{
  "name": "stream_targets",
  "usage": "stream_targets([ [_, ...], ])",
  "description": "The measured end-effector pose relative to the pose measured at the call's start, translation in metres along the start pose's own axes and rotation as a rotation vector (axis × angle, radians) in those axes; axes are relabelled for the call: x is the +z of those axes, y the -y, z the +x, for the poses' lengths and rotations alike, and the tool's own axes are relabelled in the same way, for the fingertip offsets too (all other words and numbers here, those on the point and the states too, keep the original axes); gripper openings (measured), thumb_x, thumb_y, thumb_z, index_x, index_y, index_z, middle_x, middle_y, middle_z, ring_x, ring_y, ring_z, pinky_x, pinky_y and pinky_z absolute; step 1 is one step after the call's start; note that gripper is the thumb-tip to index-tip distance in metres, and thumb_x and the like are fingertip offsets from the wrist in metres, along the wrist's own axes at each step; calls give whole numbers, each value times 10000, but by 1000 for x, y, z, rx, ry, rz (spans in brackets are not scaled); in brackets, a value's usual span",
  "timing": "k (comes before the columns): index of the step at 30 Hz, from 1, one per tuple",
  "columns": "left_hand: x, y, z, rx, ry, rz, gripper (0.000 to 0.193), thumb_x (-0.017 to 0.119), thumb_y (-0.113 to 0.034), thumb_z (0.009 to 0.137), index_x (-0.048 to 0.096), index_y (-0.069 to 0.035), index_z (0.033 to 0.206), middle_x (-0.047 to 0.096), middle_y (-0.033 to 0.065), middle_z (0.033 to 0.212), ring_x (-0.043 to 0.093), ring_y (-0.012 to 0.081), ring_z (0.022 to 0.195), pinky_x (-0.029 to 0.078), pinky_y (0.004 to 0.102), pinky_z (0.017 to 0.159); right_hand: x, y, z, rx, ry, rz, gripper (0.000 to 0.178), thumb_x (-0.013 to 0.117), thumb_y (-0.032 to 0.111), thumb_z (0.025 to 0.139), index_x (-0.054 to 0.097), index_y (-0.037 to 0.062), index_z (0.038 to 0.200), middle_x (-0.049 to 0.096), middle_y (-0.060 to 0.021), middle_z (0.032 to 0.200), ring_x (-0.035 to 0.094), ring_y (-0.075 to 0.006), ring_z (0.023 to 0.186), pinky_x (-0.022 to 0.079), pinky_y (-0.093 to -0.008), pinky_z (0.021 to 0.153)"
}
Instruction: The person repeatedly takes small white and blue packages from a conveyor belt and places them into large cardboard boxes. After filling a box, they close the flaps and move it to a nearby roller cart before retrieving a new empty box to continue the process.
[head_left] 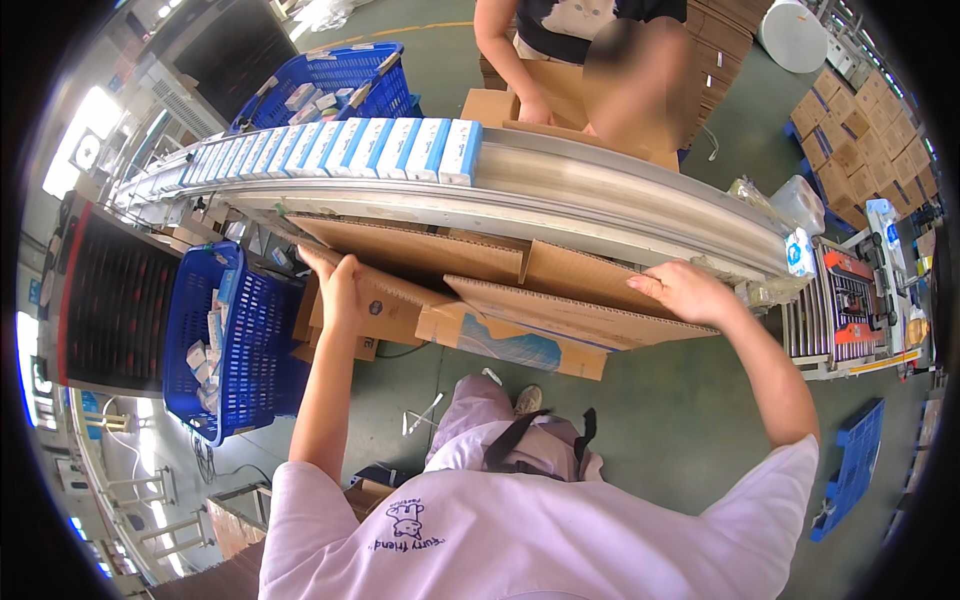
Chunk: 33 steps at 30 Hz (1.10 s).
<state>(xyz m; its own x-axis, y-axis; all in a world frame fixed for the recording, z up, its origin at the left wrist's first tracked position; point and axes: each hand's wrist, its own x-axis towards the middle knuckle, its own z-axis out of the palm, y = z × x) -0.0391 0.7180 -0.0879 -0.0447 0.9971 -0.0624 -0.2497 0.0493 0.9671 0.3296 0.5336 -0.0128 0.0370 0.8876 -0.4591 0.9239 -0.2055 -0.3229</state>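
Observation:
A brown cardboard box (540, 300) with its flaps standing up is in front of me, against the near side of the conveyor. My left hand (335, 272) grips the box's left edge, fingers bent over the cardboard. At the right, my right hand (685, 290) clasps the top edge of the near flap, its thumb on the inner face and its other fingers partly hidden. A blue printed patch and tan tape show on the box's near side. Beyond it, a row of white and blue packs (395, 148) stands on the conveyor belt (600, 185).
Across the conveyor, a co-worker (530, 60) handles another open carton (560, 85). Blue baskets with small packs stand at the left (255, 340) and far left (375, 85). Stacked cartons (860, 150), a roller conveyor (835, 310) and a blue pallet (850, 465) are at the right.

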Motion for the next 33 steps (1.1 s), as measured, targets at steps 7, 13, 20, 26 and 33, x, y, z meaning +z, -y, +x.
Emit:
stream_targets([
  [7,-23,-74,13,-99,1091,230,942,484,5,597,48,-69,1428,298,177,1385,288,295,1294,300,392,1031,3,42,-22,246,-209,349,647,446,342,913,216,-117,1309,578,-224,633,587,-307,507,502,-370,514],
  [13,48,70,6,838,1065,1516,973,441,-649,795,167,87,1370,155,229,1441,78,344,1364,75,468,1098,146,59,48,97,-125,7,765,488,464,868,302,-156,1275,595,-205,640,611,-356,643,503,-412,633],
  [20,26,90,31,947,1212,1641,679,467,-466,849,400,49,1286,318,169,1397,233,292,1329,190,427,1084,86,98,-41,-457,159,250,592,579,521,775,533,82,1171,605,-117,1084,545,-260,1070,446,-387,901],
  [26,139,-38,73,654,1343,1166,264,582,-240,830,629,-28,980,640,144,897,622,249,695,497,344,619,137,32,69,41,-697,-360,784,503,585,785,340,52,1337,425,-171,1307,371,-337,1227,229,-496,1034],
  [33,65,49,10,1006,771,1184,378,607,-354,789,620,-50,1013,563,141,1156,583,282,996,433,426,875,145,26,59,308,-1555,-124,617,374,431,919,289,5,1357,339,-218,1359,356,-337,1233,224,-453,1038],
])
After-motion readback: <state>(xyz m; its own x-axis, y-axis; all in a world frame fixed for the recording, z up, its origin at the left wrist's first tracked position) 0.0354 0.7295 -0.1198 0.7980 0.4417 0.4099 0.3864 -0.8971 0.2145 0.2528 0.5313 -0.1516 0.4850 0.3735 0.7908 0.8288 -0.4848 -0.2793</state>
